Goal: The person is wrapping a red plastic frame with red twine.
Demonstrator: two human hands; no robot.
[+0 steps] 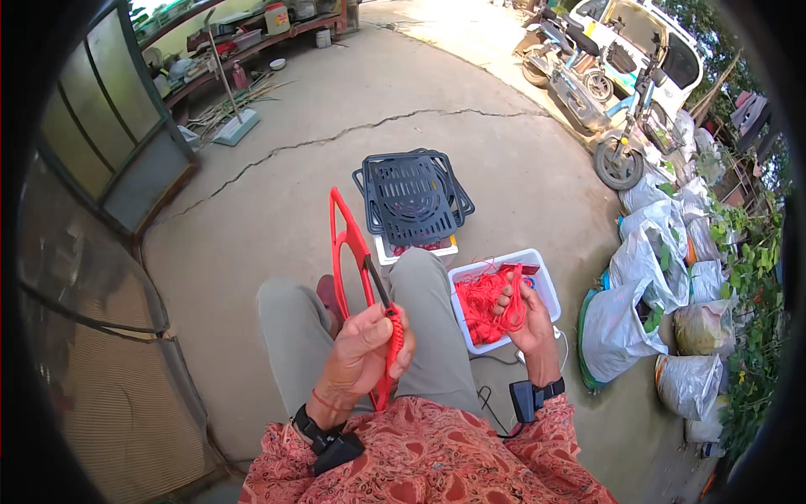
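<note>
My left hand (363, 351) is closed around a red plastic frame (348, 239), held upright over my lap. A black bar (377, 281) runs along that frame, and red cord (395, 332) is wrapped in tight coils at my fingers. My right hand (529, 323) is closed on a loop of red cord (514, 309) above a white plastic basin (550, 281). Tangled red cord (478, 312) fills much of the basin, with a darker red piece at its far side. Whether one strand joins the two hands I cannot tell.
Black slotted plastic panels (411, 197) lie stacked on a white box (382, 252) beyond my knees. White sacks (621, 332) line the right side. Electric bikes (625, 147) stand at the far right. A dustpan (237, 128) and a metal-framed door (126, 126) are at left.
</note>
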